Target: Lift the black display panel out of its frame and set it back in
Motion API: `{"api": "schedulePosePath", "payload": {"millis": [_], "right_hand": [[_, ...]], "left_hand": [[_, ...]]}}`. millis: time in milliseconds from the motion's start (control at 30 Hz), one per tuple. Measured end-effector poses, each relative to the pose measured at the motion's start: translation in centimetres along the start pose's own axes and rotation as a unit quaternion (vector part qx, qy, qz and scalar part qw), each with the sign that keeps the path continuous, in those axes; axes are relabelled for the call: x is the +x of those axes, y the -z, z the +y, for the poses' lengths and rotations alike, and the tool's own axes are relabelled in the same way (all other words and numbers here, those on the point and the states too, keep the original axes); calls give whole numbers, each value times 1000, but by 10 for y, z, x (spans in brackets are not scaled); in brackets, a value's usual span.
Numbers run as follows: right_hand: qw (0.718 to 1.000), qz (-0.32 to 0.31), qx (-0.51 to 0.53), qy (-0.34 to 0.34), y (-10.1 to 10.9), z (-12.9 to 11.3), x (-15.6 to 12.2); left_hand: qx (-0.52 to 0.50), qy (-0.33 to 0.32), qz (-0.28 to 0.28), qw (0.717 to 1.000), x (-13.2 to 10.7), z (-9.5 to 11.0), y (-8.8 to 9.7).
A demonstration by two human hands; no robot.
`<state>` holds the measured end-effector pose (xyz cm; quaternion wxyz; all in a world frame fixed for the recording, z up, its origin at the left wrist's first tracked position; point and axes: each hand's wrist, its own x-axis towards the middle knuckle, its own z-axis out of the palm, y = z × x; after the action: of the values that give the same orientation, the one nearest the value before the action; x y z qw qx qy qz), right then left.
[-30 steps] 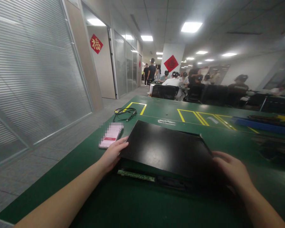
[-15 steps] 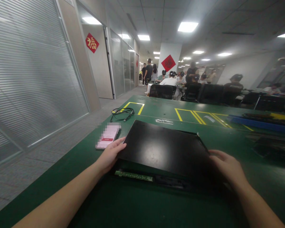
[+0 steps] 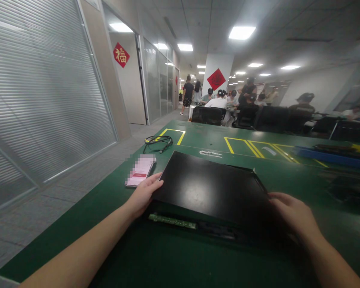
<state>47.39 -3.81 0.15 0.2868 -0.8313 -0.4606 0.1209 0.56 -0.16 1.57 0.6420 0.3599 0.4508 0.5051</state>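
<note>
A flat black metal cover panel (image 3: 210, 188) lies slightly raised over a low chassis on the green table (image 3: 156, 256). A green circuit strip (image 3: 171, 221) shows under its near edge. My left hand (image 3: 144, 195) grips the panel's left near corner, fingers curled under the edge. On the right near edge rests my right hand (image 3: 294, 216), its fingers wrapped round the panel's side. Both forearms reach in from the bottom of the view.
A phone (image 3: 140, 171) with a lit screen lies just left of the panel. A coiled black cable (image 3: 157, 143) sits farther back. Yellow floor-style markings (image 3: 252, 148) and a blue tray (image 3: 333, 157) lie at the back right. Several people sit at desks beyond.
Both hands keep hold of the black panel in the same place. Only the head camera has shifted a little; a person in the corridor has walked farther away.
</note>
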Motion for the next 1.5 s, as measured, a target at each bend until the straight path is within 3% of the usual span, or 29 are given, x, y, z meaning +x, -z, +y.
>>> {"api": "schedulePosePath", "payload": {"millis": [133, 400, 633, 967, 1500], "right_hand": [[1000, 6, 1, 14, 0, 4, 2], [1000, 4, -2, 19, 1, 5, 3], [1000, -16, 3, -11, 3, -2, -2], [1000, -1, -5, 17, 4, 2, 2], [1000, -11, 12, -20, 3, -2, -3]], "left_hand": [[-6, 4, 15, 1000, 0, 1, 0], [-13, -1, -8, 1000, 2, -1, 1], [-10, -5, 0, 1000, 0, 0, -1], [-18, -4, -9, 1000, 1, -3, 2], [7, 8, 11, 1000, -3, 7, -5]]}}
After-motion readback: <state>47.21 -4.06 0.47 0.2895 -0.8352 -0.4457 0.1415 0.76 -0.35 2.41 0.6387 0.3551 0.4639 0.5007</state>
